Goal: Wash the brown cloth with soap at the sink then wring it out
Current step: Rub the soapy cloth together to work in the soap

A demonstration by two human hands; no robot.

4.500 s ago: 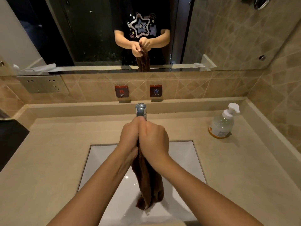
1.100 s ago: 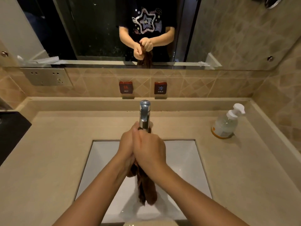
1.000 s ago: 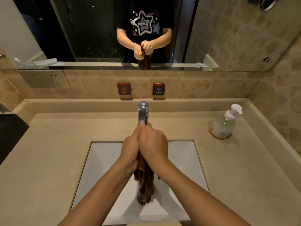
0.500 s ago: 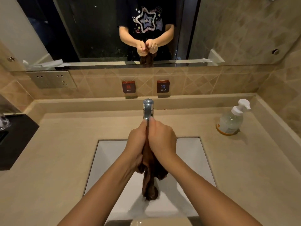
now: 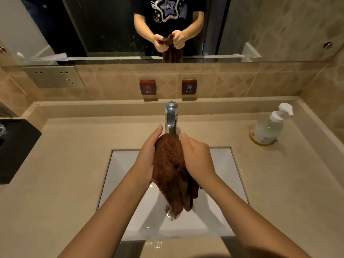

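Note:
The brown cloth [image 5: 172, 170] hangs bunched over the white sink basin [image 5: 221, 185], its lower end dripping water. My left hand [image 5: 148, 155] grips its left side and my right hand [image 5: 197, 159] grips its right side, with the cloth's top showing between them just below the chrome faucet [image 5: 171, 116]. A clear soap pump bottle [image 5: 268, 125] stands on the counter at the right.
A beige counter [image 5: 55, 174] surrounds the basin. Hot and cold buttons [image 5: 148, 87] sit on the tiled back wall under a mirror [image 5: 260, 25]. A black tray [image 5: 14, 148] lies at the left edge. Water is splashed on the front rim.
My hands have moved apart from a tight clasp, and the cloth has loosened from a twisted rope into a wider bunch between them.

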